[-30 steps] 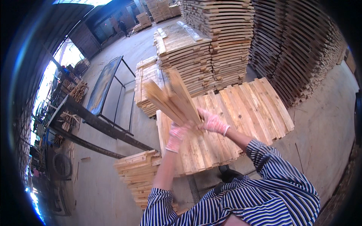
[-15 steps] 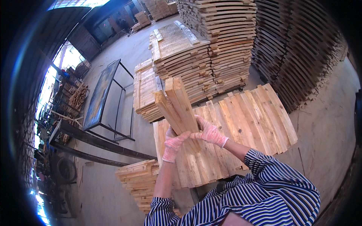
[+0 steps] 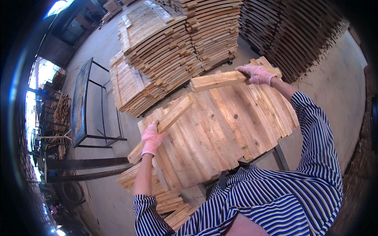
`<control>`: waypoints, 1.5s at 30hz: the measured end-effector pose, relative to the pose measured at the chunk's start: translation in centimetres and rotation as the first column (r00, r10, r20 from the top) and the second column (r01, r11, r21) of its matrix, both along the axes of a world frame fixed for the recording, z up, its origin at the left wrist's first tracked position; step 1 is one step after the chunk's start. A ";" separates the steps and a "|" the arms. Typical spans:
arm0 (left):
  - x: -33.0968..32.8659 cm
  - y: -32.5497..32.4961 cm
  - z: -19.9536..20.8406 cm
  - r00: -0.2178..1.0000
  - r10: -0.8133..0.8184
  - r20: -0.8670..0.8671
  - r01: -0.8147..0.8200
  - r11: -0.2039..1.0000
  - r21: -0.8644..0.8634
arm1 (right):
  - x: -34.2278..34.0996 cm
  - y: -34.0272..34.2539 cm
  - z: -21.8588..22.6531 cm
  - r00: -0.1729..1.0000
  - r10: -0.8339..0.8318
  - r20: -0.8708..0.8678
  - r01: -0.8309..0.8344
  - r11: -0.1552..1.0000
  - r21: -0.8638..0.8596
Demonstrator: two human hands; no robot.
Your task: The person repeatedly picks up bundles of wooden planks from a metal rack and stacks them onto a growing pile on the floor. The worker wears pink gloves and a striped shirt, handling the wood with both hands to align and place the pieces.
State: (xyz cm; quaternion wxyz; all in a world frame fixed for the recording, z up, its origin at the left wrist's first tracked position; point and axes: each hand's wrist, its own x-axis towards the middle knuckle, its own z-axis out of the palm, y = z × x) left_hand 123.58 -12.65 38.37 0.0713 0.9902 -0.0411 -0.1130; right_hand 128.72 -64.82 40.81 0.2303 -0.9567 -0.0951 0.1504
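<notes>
Each of my hands wears a pink and white knit glove. My left hand [image 3: 152,138] is closed round a short wooden board [image 3: 175,112], which slants over the left end of a row of planks. Farther right, my right hand [image 3: 256,74] grips another wooden piece [image 3: 214,81] near its right end, above the far edge of the same row. The pale planks [image 3: 220,129] lie side by side on a low stand, their ends uneven. My fingers on the undersides of both pieces are partly hidden.
Tall stacks of slatted wooden panels [image 3: 165,51] stand beyond the planks. A darker stack [image 3: 291,31] rises at the far right. At left is a metal-framed table [image 3: 80,102], with dark metal rails [image 3: 90,163] nearer me. More cut wood [image 3: 169,200] is piled by my left forearm.
My hands, together on upright wooden pieces before, have moved apart. The left has gone left and the right far right, each with a piece now held low over the planks. The view has shifted.
</notes>
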 end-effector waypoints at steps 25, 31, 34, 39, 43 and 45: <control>10.7 -6.4 -13.2 0.997 -0.074 -0.020 0.070 0.986 -0.153 | 8.8 -3.8 -15.7 0.924 0.159 0.348 -0.118 0.983 -0.137; 10.8 -4.3 -16.1 0.990 0.058 -0.131 -0.054 0.998 0.028 | 9.0 -1.7 -17.6 0.949 0.228 0.218 -0.147 0.931 -0.335; 7.9 -5.4 -14.8 0.980 0.161 0.119 -0.171 0.982 0.079 | 9.6 -2.2 -17.7 0.980 0.183 0.083 -0.117 0.855 -0.505; -1.1 -6.0 -11.0 0.900 0.360 0.247 -0.301 0.921 -0.248 | 9.9 -3.9 -17.3 0.981 0.175 0.088 -0.098 0.827 -0.554; -15.8 -1.0 -11.6 0.611 0.651 0.451 -0.459 0.755 -0.468 | 10.0 0.3 -16.3 0.993 0.111 0.030 -0.046 0.619 -0.784; -23.2 2.6 -14.0 0.423 0.741 0.522 -0.573 0.664 -0.480 | 8.0 2.2 -16.5 0.975 0.034 0.221 0.165 0.557 -0.814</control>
